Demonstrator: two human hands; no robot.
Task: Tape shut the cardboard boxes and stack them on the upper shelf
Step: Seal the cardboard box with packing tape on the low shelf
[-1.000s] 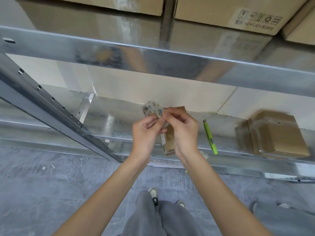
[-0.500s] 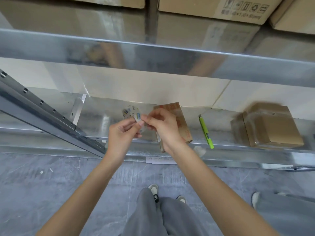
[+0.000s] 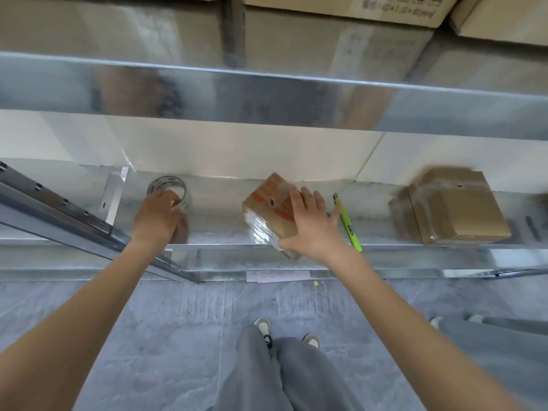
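Box [image 3: 271, 210] handling: the small cardboard box lies on the lower shelf [image 3: 385, 232], turned at an angle, its long axis running from the back wall toward the front edge, where its taped near end slightly overhangs. The right hand [image 3: 311, 223] rests on the box's right side, fingers spread and straight, not curled round it; the box lies directly under and to the left of this hand. The left hand [image 3: 158, 215] is well apart to the left, over the tape roll [image 3: 167, 189], fingers bent down onto it; whether it grips the roll cannot be told. The right hand is the nearer one for lifting the box to the upper shelf [image 3: 267, 96], directly above.
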